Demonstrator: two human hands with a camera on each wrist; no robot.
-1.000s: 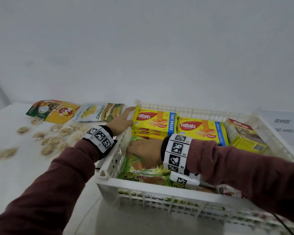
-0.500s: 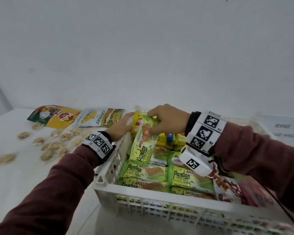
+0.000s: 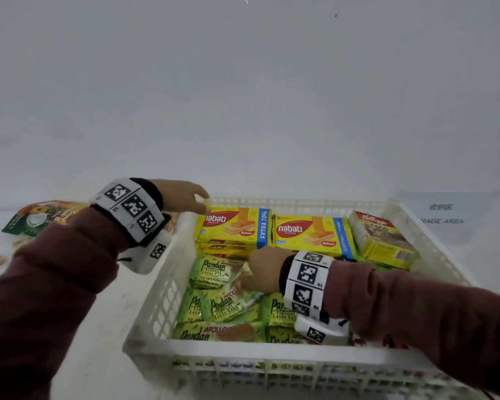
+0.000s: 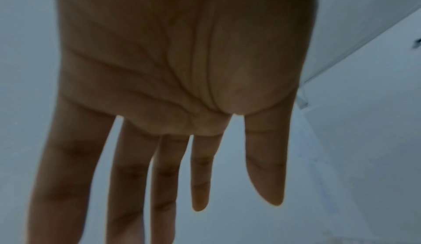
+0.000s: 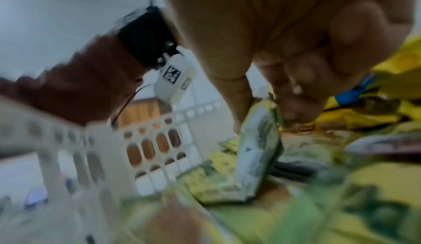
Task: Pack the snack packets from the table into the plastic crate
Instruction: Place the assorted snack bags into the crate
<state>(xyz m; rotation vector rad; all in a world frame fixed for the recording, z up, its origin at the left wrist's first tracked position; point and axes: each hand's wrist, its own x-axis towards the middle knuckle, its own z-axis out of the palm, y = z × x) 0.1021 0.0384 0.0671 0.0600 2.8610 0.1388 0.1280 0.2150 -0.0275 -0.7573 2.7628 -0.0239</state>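
In the crate (image 3: 156, 301) | right hand (image 3: 264, 269) grip: pinching pandan cake packet (image 3: 214, 274) | left hand (image 3: 182, 194) grip: wide, empty

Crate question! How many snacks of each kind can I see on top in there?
Yellow Nabati wafer packs, fronts showing: 2
Yellow Kellogg's box: 1
Green Pandan cake packets, in view: 6
Total: 9, and more lie partly hidden beneath.
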